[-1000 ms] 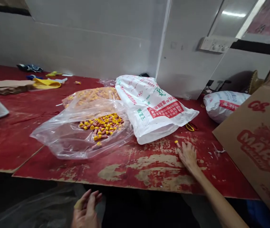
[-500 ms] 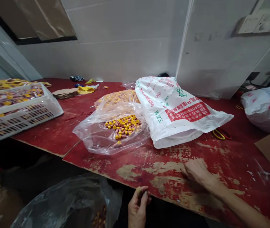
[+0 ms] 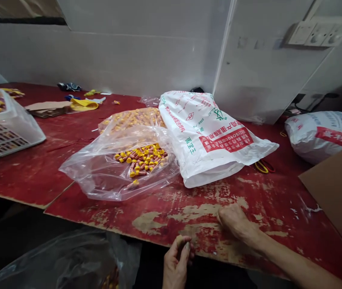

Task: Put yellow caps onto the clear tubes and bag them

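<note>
Looking down, we see our left hand [image 3: 175, 267] nearest to us, at the table's near edge, at 6 o'clock in the view. Its fingers are pinched together on a small piece [image 3: 179, 241], too blurred to name. At 9 o'clock from that hand, below the table edge, sags a clear bag [image 3: 68, 265] with a few yellow and red bits showing in it.

Our right hand [image 3: 235, 220] lies at 1 o'clock from the left one, knuckles up on the worn red table [image 3: 165, 208], fingers curled under into a loose fist. Whether it has anything in it we cannot tell.

Further out, at 11 o'clock from the right hand, a second clear bag [image 3: 104, 176] lies open on the table with a heap of capsules [image 3: 141, 158], yellow and red, inside. Just beyond it lies a fuller bag of the same [image 3: 131, 118]. Touching both at their 3 o'clock side lies a white sack [image 3: 210, 136] with red and green print, mouth toward us. Rubber bands [image 3: 263, 165] lie at its 3 o'clock corner.

At 3 o'clock in the view stands a cardboard sheet [image 3: 336, 188], and beyond it another white sack [image 3: 321, 134]. At 9 o'clock sits a white crate [image 3: 8, 132] with packed goods. Far off, at 11 o'clock by the wall, lie cardboard scraps [image 3: 47, 108] and a yellow rag [image 3: 83, 104].
</note>
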The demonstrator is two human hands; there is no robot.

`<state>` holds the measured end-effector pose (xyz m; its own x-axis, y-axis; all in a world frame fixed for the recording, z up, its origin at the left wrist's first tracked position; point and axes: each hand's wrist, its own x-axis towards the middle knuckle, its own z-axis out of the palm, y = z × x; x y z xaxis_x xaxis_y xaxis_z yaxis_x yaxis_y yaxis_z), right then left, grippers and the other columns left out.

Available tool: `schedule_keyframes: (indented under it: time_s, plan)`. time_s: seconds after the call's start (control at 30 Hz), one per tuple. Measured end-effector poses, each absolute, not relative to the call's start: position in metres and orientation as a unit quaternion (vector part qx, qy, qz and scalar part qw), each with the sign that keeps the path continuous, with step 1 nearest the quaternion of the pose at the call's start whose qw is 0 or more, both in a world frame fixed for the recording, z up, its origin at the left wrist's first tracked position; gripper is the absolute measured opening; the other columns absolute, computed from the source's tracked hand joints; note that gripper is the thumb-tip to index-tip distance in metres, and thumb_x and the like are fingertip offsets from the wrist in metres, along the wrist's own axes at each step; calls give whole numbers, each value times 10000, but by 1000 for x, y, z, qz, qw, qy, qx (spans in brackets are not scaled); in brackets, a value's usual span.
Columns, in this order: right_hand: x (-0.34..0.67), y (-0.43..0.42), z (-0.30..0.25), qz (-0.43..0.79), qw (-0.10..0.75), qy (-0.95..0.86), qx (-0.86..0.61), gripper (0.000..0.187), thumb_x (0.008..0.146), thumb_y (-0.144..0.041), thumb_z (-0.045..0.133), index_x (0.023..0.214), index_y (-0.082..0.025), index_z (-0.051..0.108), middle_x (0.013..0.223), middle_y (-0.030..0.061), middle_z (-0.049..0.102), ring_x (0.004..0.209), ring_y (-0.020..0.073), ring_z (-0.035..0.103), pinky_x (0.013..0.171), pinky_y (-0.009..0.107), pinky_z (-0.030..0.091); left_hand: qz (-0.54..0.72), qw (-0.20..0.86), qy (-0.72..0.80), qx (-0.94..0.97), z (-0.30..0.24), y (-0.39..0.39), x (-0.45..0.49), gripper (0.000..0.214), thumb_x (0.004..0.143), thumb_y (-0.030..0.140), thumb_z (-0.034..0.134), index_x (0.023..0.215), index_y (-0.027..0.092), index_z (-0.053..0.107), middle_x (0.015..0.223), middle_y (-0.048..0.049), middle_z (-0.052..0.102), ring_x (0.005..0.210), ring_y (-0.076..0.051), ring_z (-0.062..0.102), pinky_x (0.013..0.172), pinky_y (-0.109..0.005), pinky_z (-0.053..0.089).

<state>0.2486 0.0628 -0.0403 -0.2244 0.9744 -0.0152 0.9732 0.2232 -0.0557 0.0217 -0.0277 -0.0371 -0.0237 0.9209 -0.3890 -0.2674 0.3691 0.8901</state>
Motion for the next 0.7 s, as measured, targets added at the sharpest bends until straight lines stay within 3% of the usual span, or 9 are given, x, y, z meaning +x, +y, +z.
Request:
schedule_keyframes:
  time_s: [0.1,0.17,0.27,0.4,0.53,0.7]
  plan:
    - [247,57,-34,42,-28,-799,-599,253,704,-87,521,464,-167,527,408,-5,419,390,107,350,457,260,238,459,656,515,307,-33,-28,24,436,638,542,719,870,176,675,702,-34,644,580,-138,564,490,-221,432]
    - [236,47,-25,43,-13,-809,-587,264,800,-149,474,572,-175,605,482,15,518,434,132,441,464,259,277,471,666,504,284,-26,-29,28,460,661,540,705,939,177,653,782,-49,652,613,-147,588,514,-238,458]
    - [200,21,-17,61,128,-836,-530,293,914,-225,373,843,-197,655,749,45,647,639,155,590,551,239,404,501,702,461,209,-15,-31,35,459,709,516,681,1008,174,620,890,-78,654,716,-165,622,614,-269,494]
    - [143,-12,-17,124,294,-856,-408,247,940,-254,362,1050,-200,577,886,51,633,767,150,609,655,239,495,568,706,409,104,-8,-32,27,368,682,429,736,920,171,624,818,-41,640,761,-141,610,690,-237,474]
    - [126,-8,-21,125,357,-865,-329,311,909,-229,407,1201,-170,499,1046,111,597,944,191,601,769,281,531,613,621,484,70,-14,-40,-20,453,616,434,768,949,182,594,702,3,610,608,-117,572,601,-234,460]
    - [171,31,-36,86,380,-823,-413,244,927,-229,394,1095,-207,570,1047,92,595,950,194,619,777,294,543,578,360,720,132,-64,-55,-123,566,646,536,634,1098,218,508,660,41,585,548,-147,570,540,-256,452]
